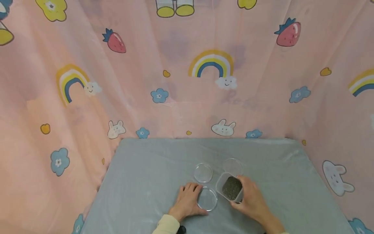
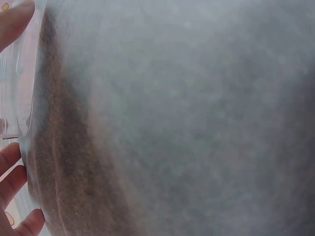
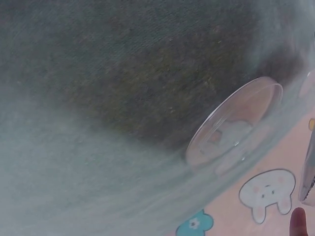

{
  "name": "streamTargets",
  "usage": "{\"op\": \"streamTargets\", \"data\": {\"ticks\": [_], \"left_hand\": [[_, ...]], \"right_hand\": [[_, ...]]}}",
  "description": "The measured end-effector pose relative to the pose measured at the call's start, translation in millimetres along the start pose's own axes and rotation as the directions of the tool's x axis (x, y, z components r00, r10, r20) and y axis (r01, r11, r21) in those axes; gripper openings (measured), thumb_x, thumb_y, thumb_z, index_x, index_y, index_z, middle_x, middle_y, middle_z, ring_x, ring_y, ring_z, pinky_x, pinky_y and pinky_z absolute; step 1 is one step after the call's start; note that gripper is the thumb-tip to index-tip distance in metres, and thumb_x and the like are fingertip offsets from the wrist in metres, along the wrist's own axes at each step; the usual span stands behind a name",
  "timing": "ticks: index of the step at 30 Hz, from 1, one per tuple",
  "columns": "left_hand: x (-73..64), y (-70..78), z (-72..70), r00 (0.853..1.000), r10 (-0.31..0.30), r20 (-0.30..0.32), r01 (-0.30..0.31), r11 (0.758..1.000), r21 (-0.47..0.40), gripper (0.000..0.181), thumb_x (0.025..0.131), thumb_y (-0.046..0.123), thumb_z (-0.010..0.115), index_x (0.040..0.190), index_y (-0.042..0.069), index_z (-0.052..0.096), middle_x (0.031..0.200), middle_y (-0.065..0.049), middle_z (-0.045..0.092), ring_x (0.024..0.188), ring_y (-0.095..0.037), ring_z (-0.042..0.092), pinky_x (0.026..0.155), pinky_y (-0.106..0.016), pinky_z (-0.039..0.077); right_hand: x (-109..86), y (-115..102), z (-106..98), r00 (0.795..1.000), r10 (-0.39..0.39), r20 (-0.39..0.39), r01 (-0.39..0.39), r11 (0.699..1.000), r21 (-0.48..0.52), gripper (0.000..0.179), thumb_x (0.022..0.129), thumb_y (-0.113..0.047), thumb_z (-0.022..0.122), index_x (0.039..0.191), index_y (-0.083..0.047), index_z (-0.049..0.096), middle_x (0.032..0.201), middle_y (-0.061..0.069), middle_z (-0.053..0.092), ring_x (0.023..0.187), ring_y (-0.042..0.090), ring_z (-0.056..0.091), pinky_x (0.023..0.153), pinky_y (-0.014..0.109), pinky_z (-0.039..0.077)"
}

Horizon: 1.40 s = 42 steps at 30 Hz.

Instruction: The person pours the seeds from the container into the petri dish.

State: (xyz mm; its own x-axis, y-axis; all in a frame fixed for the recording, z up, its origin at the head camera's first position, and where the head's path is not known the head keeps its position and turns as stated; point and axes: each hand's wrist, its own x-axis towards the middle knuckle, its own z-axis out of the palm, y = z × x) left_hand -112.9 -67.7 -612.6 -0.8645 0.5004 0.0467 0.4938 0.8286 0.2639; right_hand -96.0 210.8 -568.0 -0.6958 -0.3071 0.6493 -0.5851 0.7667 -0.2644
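Observation:
On the grey cloth, my left hand [image 1: 187, 201] holds a clear round petri dish [image 1: 208, 199] by its edge, with the index finger at its far side and the thumb at its near side. The left wrist view shows the dish's clear wall [image 2: 22, 93] between thumb and fingers. My right hand [image 1: 253, 201] grips a clear plastic tub [image 1: 221, 183] of dark, fine granules [image 1: 232, 188], just right of that dish. The tub leans so that its opening faces my head camera. Only a fingertip [image 3: 298, 223] and part of the tub [image 3: 309, 172] show in the right wrist view.
A second clear dish [image 1: 203, 173] lies behind the held one. Another round clear dish or lid [image 1: 232, 165] lies behind the tub. Grey cloth [image 1: 140, 182] covers the table, and a pink patterned curtain [image 1: 187, 113] hangs along its back and sides.

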Motion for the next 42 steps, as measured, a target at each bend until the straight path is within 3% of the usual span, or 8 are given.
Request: {"op": "streamTargets", "data": {"ticks": [5,15,28,35,42], "left_hand": [[-5.0,1.7,2.0,1.0,-0.003,0.012,0.003,1.0,-0.004,0.097,0.059,0.076,0.075,0.137,0.024,0.05,0.127,0.003,0.051,0.117,-0.016,0.045,0.082,-0.037,0.034],[-2.1,3.2,-2.8,1.0,-0.005,0.003,0.005,1.0,0.025,0.097,0.06,0.075,0.076,0.137,0.023,0.051,0.127,0.002,0.052,0.117,-0.017,0.046,0.081,-0.036,0.034],[0.5,3.2,-5.2,0.999,-0.01,0.032,0.01,1.0,0.011,0.097,0.062,0.076,0.074,0.139,0.024,0.049,0.129,0.002,0.051,0.117,-0.017,0.045,0.083,-0.037,0.034],[0.8,2.6,-4.4,0.999,-0.017,0.035,0.016,0.999,0.033,0.098,0.061,0.078,0.073,0.139,0.024,0.048,0.129,0.003,0.051,0.118,-0.017,0.045,0.083,-0.037,0.035],[0.0,2.6,-6.0,0.998,-0.024,0.051,0.023,0.999,0.03,0.098,0.062,0.077,0.073,0.14,0.023,0.048,0.13,0.002,0.05,0.119,-0.017,0.045,0.085,-0.038,0.035]], "right_hand": [[-2.2,-5,2,0.999,-0.032,0.008,0.032,0.999,0.008,0.094,0.039,-0.028,0.087,0.12,0.008,0.054,0.111,0.014,0.058,0.097,0.03,0.058,0.079,0.048,0.045],[8.3,-10,4,0.992,-0.107,0.067,0.108,0.994,-0.015,0.092,0.044,-0.027,0.085,0.121,0.01,0.053,0.113,0.018,0.059,0.104,0.031,0.056,0.089,0.046,0.04],[18.8,-13,9,0.975,-0.161,0.153,0.165,0.986,-0.01,0.09,0.043,-0.026,0.087,0.121,0.004,0.052,0.118,0.016,0.056,0.107,0.031,0.054,0.097,0.044,0.034],[24.7,-17,11,0.955,-0.258,0.145,0.262,0.965,-0.008,0.082,0.045,-0.02,0.078,0.12,0.003,0.055,0.117,0.015,0.056,0.104,0.031,0.054,0.096,0.044,0.035],[27.8,-22,13,0.939,-0.275,0.207,0.283,0.959,-0.011,0.074,0.05,-0.017,0.075,0.12,-0.002,0.054,0.115,0.012,0.053,0.107,0.028,0.052,0.091,0.053,0.04]]}}
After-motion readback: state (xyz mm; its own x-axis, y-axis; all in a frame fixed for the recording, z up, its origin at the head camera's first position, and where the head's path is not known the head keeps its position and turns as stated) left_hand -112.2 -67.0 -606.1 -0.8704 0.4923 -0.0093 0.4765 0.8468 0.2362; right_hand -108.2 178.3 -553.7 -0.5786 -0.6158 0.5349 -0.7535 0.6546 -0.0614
